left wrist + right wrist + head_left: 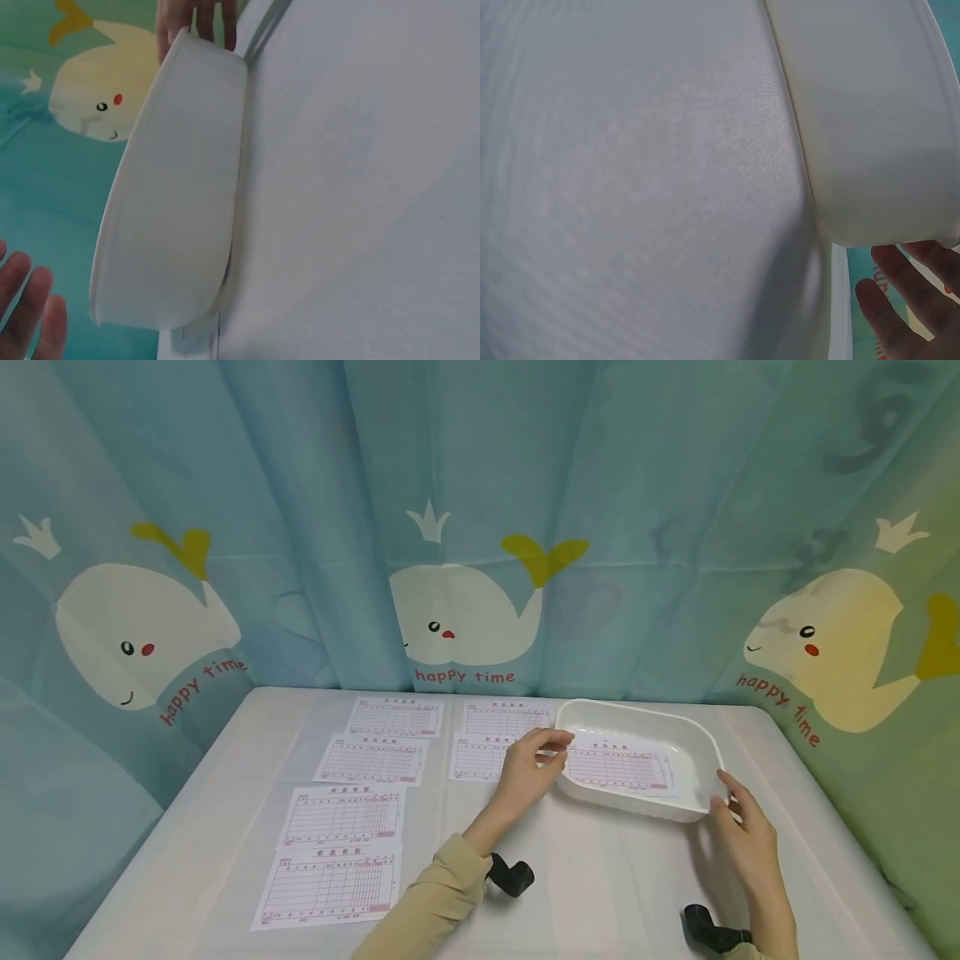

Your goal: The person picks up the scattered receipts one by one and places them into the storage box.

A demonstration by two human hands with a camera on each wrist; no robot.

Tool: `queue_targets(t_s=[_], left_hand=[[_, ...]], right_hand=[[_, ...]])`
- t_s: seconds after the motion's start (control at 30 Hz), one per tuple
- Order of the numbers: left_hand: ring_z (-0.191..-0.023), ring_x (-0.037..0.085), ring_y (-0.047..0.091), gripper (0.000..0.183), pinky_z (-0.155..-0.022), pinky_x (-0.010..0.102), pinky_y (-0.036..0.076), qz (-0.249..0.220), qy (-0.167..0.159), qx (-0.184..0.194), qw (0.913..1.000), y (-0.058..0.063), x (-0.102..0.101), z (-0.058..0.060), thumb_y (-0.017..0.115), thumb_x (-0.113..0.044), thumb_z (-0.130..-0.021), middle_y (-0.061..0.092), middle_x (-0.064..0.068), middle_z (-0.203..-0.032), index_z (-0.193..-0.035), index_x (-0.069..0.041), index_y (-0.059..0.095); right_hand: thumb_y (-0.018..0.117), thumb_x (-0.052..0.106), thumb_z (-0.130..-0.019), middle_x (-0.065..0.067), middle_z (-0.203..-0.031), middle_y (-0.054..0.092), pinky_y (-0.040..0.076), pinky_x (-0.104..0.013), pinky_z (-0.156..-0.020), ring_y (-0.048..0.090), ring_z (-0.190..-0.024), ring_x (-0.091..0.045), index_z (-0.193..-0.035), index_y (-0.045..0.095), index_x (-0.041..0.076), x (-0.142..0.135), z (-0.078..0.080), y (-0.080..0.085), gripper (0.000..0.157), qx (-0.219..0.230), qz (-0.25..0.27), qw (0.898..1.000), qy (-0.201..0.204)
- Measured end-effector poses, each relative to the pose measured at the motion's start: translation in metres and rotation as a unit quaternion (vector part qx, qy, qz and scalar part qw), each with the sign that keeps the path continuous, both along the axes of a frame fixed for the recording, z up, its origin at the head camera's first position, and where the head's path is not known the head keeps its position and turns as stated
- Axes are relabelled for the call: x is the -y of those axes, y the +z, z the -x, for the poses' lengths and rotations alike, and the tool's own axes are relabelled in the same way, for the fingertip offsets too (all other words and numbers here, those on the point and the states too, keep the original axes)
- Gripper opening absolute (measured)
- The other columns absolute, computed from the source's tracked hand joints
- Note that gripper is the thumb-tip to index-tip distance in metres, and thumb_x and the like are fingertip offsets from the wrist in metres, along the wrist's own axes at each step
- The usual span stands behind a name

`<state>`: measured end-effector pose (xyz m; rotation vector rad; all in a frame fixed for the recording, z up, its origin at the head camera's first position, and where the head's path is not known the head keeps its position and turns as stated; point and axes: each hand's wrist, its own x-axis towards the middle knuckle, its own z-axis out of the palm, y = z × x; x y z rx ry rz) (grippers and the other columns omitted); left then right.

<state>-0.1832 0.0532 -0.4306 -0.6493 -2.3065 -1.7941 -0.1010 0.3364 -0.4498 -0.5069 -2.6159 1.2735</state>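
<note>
A white plastic tray (637, 807) stands at the back right of the table, with a printed receipt slip (611, 768) lying flat inside it. My left hand (531, 767) is at the tray's left end, fingertips over the rim. In the left wrist view, the fingers (30, 307) are loosely spread, with a gap between them and the tray. At the opposite end, my right hand (750, 839) grips the rim, fingers on the far side and thumb on the near corner. The right wrist view shows its fingers (911, 289) against the tray's end wall.
Several similar receipt slips (341, 817) lie in a column at the table's left. Two more slips (502, 718) lie left of the tray, partly covered by my left hand. A curtain with whale prints (465, 618) hangs behind the white table (585, 893).
</note>
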Motion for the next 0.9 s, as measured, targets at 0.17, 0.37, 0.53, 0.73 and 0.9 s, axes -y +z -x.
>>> queue_targets(t_s=[0.17, 0.37, 0.53, 0.73, 0.9], left_hand=[[-0.098, 0.024, 0.066, 0.023, -0.077, 0.021, 0.054, -0.014, 0.019, 0.017, 0.9996, -0.002, 0.009, -0.012, 0.062, -0.001, -0.088, 0.070, 0.010, -0.106, -0.109, -0.007, 0.069], [-0.096, 0.024, 0.067, 0.022, -0.076, 0.021, 0.054, -0.024, 0.045, 0.032, 0.9982, -0.004, 0.021, -0.024, 0.064, -0.001, -0.087, 0.071, 0.009, -0.106, -0.108, -0.007, 0.070], [-0.095, 0.024, 0.067, 0.022, -0.076, 0.021, 0.053, -0.038, 0.067, 0.039, 0.9962, -0.008, 0.032, -0.030, 0.065, -0.002, -0.087, 0.071, 0.007, -0.107, -0.107, -0.010, 0.070], [-0.094, 0.024, 0.067, 0.022, -0.077, 0.023, 0.054, -0.046, 0.103, 0.042, 0.9927, -0.008, 0.051, -0.034, 0.065, -0.001, -0.086, 0.071, 0.008, -0.103, -0.106, -0.010, 0.071], [-0.095, 0.024, 0.067, 0.022, -0.077, 0.022, 0.054, -0.051, 0.140, 0.041, 0.9880, -0.005, 0.068, -0.034, 0.065, 0.000, -0.086, 0.072, 0.009, -0.102, -0.106, -0.009, 0.070]], right_hand=[[0.036, 0.024, -0.101, -0.028, -0.150, 0.032, 0.036, -0.060, -0.102, 0.040, -0.125, -0.042, -0.150, 0.031, 0.008, 0.000, 0.001, -0.001, 0.051, 0.001, -0.004, 1.000, -0.004], [0.037, 0.025, -0.101, -0.027, -0.149, 0.034, 0.040, -0.043, -0.096, 0.041, -0.124, -0.040, -0.150, 0.032, 0.009, -0.002, 0.001, 0.000, 0.051, 0.003, -0.013, 1.000, -0.002], [0.035, 0.026, -0.102, -0.028, -0.152, 0.029, 0.036, -0.059, -0.104, 0.036, -0.128, -0.044, -0.151, 0.028, 0.010, -0.002, 0.000, 0.001, 0.052, 0.010, -0.001, 1.000, 0.008], [0.035, 0.025, -0.102, -0.029, -0.152, 0.028, 0.033, -0.064, -0.104, 0.036, -0.129, -0.047, -0.151, 0.029, 0.009, -0.001, 0.002, 0.001, 0.052, 0.012, 0.003, 1.000, 0.004], [0.035, 0.024, -0.101, -0.029, -0.152, 0.029, 0.033, -0.064, -0.104, 0.036, -0.129, -0.047, -0.151, 0.029, 0.008, -0.002, 0.002, 0.000, 0.052, 0.013, -0.003, 1.000, 0.000]])
